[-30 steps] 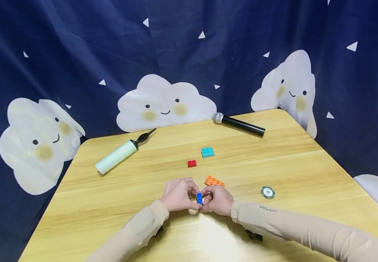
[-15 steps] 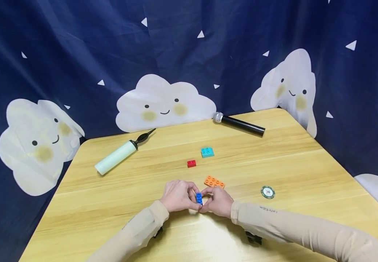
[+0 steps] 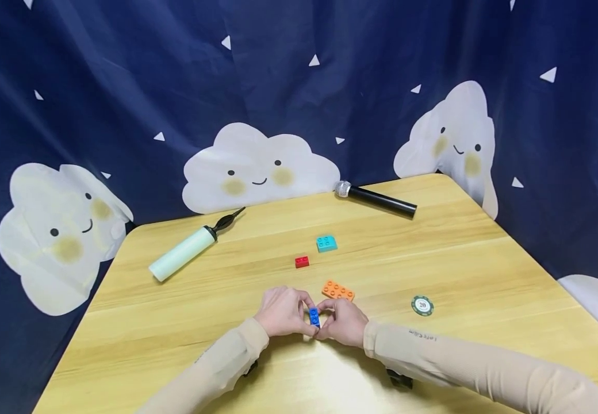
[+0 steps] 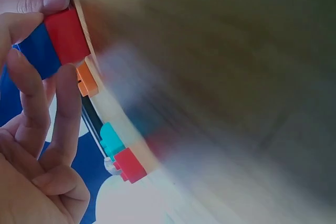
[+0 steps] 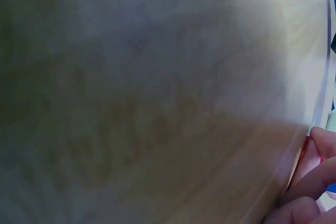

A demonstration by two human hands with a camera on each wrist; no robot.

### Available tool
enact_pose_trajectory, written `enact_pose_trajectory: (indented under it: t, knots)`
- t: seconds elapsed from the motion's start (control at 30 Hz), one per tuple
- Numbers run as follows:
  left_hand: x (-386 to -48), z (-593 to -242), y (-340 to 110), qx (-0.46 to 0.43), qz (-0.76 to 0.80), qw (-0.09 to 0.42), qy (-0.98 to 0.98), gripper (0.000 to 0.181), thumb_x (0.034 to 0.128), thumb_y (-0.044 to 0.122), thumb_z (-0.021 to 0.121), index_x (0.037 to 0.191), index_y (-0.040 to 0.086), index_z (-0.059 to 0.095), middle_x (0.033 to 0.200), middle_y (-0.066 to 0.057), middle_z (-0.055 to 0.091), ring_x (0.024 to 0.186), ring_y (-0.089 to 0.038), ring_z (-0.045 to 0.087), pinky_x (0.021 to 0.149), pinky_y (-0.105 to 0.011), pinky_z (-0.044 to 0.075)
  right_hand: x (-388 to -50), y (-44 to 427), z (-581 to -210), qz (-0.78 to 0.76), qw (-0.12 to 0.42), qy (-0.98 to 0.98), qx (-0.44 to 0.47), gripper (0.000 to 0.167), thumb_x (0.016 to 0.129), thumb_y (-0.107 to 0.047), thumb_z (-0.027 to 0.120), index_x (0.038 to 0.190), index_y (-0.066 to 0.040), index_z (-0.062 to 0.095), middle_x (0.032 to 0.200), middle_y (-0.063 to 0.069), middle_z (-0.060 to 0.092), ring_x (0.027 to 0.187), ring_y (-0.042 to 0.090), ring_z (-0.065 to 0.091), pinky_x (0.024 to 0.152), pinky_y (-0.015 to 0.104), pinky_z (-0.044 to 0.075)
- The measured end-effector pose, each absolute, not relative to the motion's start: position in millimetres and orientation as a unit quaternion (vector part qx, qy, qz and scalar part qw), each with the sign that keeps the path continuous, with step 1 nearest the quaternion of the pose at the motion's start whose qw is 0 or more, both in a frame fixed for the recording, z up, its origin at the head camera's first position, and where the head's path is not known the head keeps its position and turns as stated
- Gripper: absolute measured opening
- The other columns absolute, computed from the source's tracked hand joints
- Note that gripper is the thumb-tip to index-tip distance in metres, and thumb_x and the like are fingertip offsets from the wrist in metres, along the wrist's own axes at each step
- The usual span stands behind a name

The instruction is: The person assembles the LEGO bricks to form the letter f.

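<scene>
Above the wooden table (image 3: 175, 322), a two-stud blue toy brick (image 3: 314, 317) is held between my hands. In the left wrist view it meets a red brick (image 4: 68, 36) on its table side. My left hand (image 3: 283, 311) grips the pair with curled fingers and thumb. From the other side my right hand (image 3: 344, 322) pinches them with thumb and forefinger. The right wrist view catches only some curled fingers (image 5: 310, 182) at its edge. Just beyond the hands lies an orange brick (image 3: 337, 290), partly covered by the right hand.
A smaller red brick (image 3: 302, 262) and a turquoise brick (image 3: 327, 244) lie farther back. On the right is a poker chip (image 3: 422, 305) marked 20. A microphone (image 3: 376, 199) and a pale green hand pump (image 3: 190, 250) lie near the back, before a blue cloud-print curtain (image 3: 288, 75).
Both hands keep their hold on the bricks in almost the same spot. The whole head view has shifted slightly; the other things on the table stay put.
</scene>
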State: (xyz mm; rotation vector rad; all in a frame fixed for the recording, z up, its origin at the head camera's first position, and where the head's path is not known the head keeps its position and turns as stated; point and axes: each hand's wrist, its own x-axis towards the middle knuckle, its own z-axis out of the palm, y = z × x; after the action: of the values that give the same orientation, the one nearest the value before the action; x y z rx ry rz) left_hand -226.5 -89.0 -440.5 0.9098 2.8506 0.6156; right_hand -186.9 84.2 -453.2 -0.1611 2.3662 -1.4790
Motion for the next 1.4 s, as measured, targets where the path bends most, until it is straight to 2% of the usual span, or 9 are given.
enact_pose_trajectory:
  t: [0.17, 0.27, 0.53, 0.7, 0.83, 0.9, 0.97, 1.13, 1.4]
  knots:
    - [-227, -443, -86, 0.312, 0.162, 0.013, 0.936, 0.039, 0.0587, 0.055, 0.079, 0.083, 0.026, 0.071, 0.047, 0.023, 0.045, 0.047, 0.003, 0.04, 0.044, -0.022, 0.03, -187, 86, -453, -0.513, 0.162, 0.841, -0.061, 0.037, 0.068, -0.002, 0.079, 0.102, -0.005, 0.066, 0.062, 0.0, 0.064, 0.055, 0.01, 0.057, 0.055, 0.026, 0.043]
    - [-229, -442, -86, 0.323, 0.149, 0.017, 0.935, 0.042, 0.0594, 0.056, 0.079, 0.087, 0.025, 0.07, 0.048, 0.024, 0.046, 0.048, 0.005, 0.041, 0.045, -0.02, 0.03, -187, 88, -454, -0.514, 0.157, 0.841, -0.064, 0.037, 0.068, -0.002, 0.08, 0.102, -0.004, 0.066, 0.062, 0.0, 0.063, 0.055, 0.009, 0.056, 0.053, 0.025, 0.043]
    - [-251, -418, -95, 0.359, 0.192, 0.109, 0.907, 0.034, 0.0648, 0.042, 0.083, 0.091, 0.026, 0.069, 0.065, 0.024, 0.06, 0.062, 0.001, 0.052, 0.06, -0.02, 0.038, -187, 95, -456, -0.509, 0.146, 0.844, -0.082, 0.041, 0.067, -0.003, 0.081, 0.105, -0.001, 0.066, 0.064, 0.0, 0.064, 0.056, 0.009, 0.057, 0.054, 0.026, 0.045]
    - [-278, -417, -90, 0.374, 0.22, 0.119, 0.893, 0.036, 0.0672, 0.038, 0.084, 0.097, 0.022, 0.07, 0.079, 0.02, 0.066, 0.06, -0.002, 0.048, 0.057, -0.022, 0.037, -186, 103, -456, -0.516, 0.146, 0.84, -0.081, 0.042, 0.066, 0.0, 0.081, 0.105, 0.001, 0.066, 0.065, 0.002, 0.065, 0.056, 0.009, 0.058, 0.054, 0.026, 0.048]
    - [-295, -423, -81, 0.366, 0.226, 0.124, 0.894, 0.042, 0.0685, 0.037, 0.083, 0.105, 0.023, 0.069, 0.084, 0.018, 0.067, 0.069, -0.003, 0.056, 0.069, -0.024, 0.044, -185, 105, -456, -0.517, 0.139, 0.841, -0.085, 0.041, 0.065, -0.001, 0.082, 0.104, 0.001, 0.066, 0.064, 0.002, 0.066, 0.055, 0.009, 0.058, 0.053, 0.026, 0.048]
    - [-301, -429, -76, 0.357, 0.226, 0.131, 0.897, 0.046, 0.0686, 0.037, 0.083, 0.11, 0.023, 0.067, 0.083, 0.017, 0.067, 0.078, -0.003, 0.059, 0.076, -0.026, 0.045, -185, 106, -457, -0.519, 0.139, 0.839, -0.087, 0.042, 0.065, 0.0, 0.082, 0.104, 0.001, 0.066, 0.064, 0.002, 0.066, 0.054, 0.008, 0.058, 0.052, 0.026, 0.048]
    - [-307, -435, -75, 0.348, 0.223, 0.14, 0.9, 0.051, 0.0684, 0.037, 0.083, 0.114, 0.023, 0.066, 0.08, 0.018, 0.066, 0.081, -0.003, 0.059, 0.076, -0.026, 0.045, -185, 106, -459, -0.522, 0.14, 0.837, -0.088, 0.042, 0.065, 0.0, 0.082, 0.104, 0.002, 0.065, 0.064, 0.002, 0.066, 0.054, 0.008, 0.058, 0.052, 0.026, 0.048]
    - [-314, -446, -70, 0.337, 0.191, 0.157, 0.908, 0.058, 0.0663, 0.042, 0.084, 0.119, 0.028, 0.064, 0.071, 0.023, 0.063, 0.069, -0.001, 0.056, 0.066, -0.022, 0.044, -184, 105, -461, -0.525, 0.144, 0.834, -0.086, 0.043, 0.065, -0.001, 0.082, 0.105, 0.002, 0.066, 0.063, 0.002, 0.066, 0.054, 0.008, 0.057, 0.053, 0.026, 0.047]
    - [-312, -446, -56, 0.354, 0.163, 0.155, 0.908, 0.05, 0.0662, 0.044, 0.083, 0.112, 0.036, 0.065, 0.069, 0.026, 0.062, 0.07, 0.002, 0.054, 0.069, -0.022, 0.042, -184, 109, -459, -0.522, 0.136, 0.838, -0.077, 0.042, 0.064, -0.002, 0.083, 0.103, 0.0, 0.067, 0.063, 0.001, 0.065, 0.054, 0.009, 0.058, 0.056, 0.026, 0.047]
